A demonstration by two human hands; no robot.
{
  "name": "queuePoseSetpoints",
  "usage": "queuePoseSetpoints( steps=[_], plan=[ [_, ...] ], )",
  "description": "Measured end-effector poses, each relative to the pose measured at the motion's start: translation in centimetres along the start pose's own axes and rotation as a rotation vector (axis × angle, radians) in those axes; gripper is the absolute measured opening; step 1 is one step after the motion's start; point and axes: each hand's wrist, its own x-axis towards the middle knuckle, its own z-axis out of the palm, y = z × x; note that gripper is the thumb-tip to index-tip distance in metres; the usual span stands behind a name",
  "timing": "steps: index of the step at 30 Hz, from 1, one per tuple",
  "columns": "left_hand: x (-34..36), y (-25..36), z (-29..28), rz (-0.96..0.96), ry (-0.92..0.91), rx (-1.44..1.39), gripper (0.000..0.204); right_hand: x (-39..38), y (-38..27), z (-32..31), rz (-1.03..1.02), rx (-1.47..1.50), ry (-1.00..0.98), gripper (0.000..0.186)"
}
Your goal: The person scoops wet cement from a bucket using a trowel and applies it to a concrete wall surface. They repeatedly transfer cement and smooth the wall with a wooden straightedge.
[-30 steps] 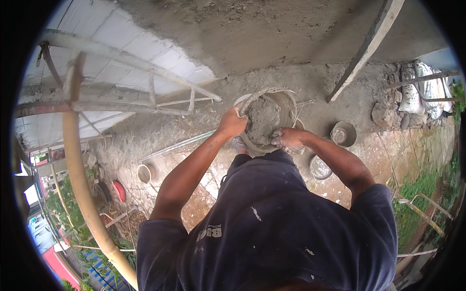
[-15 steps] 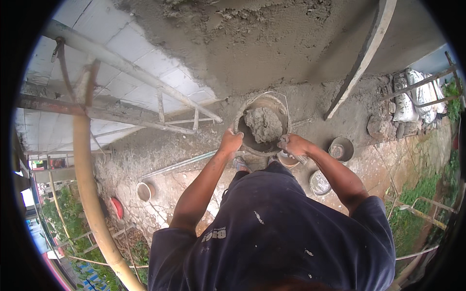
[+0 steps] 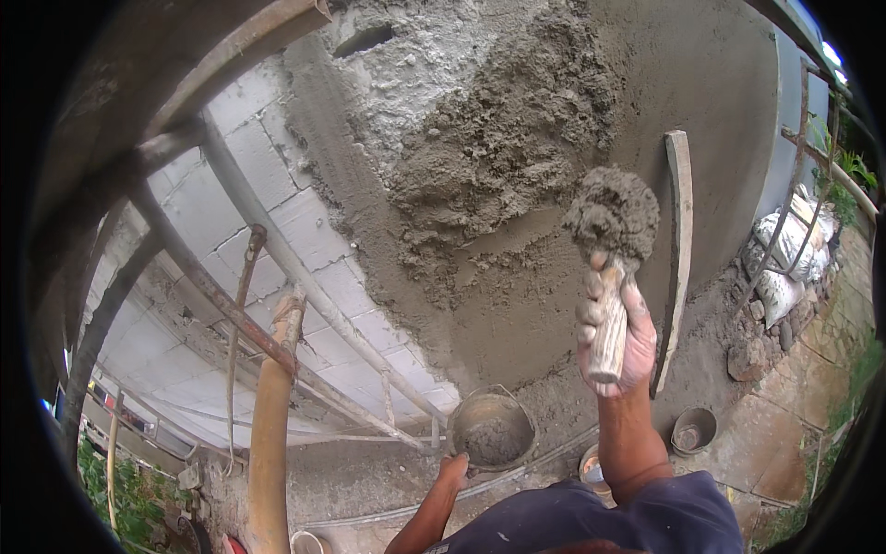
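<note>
My right hand (image 3: 616, 323) is wrapped round the pale wooden handle of a trowel (image 3: 607, 346), raised in front of the wall. A thick lump of wet grey mortar (image 3: 613, 214) covers the trowel's blade and hides it. Lower down, my left hand (image 3: 452, 469) grips the near-left rim of a bucket (image 3: 531, 443), its fingers partly hidden. Some mortar (image 3: 494, 443) lies inside the bucket. Ahead stands the wall (image 3: 517, 323), with rough, freshly thrown mortar (image 3: 498, 157) on its upper part and smoother grey plaster around it.
Metal scaffold tubes (image 3: 318, 291) and a bamboo pole (image 3: 270, 443) stand at the left, before bare pale blocks (image 3: 295, 231). A long wooden straightedge (image 3: 679, 258) leans on the wall at the right. Another bucket (image 3: 694, 431) sits on the ground, with white sacks (image 3: 784, 249) farther right.
My right hand has risen from the bucket, lifting the mortar-loaded trowel toward the wall. The view has tilted up. My left hand still holds the bucket, which now holds less mortar.
</note>
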Motion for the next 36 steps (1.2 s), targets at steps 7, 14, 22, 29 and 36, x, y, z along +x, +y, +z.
queuePoseSetpoints(
  steps=[7,14,22,29,36],
  plan=[
    [-0.4,-1.9,-5.5,0.063,0.089,-0.024,0.033,17.1,2.1,10.1,-0.911,-0.23,0.19,0.029],
    [-1.3,-4.9,-6.9,0.21,0.18,-0.09,0.039,35.0,-2.1,6.7,-1.221,-1.255,0.654,0.029],
    [-1.5,-5.1,-4.0,-0.053,0.216,0.005,0.036,-5.1,16.3,-20.0,0.223,-1.879,0.043,0.045],
    [-4.9,2.8,5.6,0.235,0.02,0.28,0.037,-11.2,-1.7,-31.5,0.959,-2.16,-0.46,0.054],
    [-3.5,7.3,11.5,0.231,-0.269,0.559,0.056,-7.8,-3.4,-30.0,0.707,-2.564,-0.726,0.032]
  ],
)
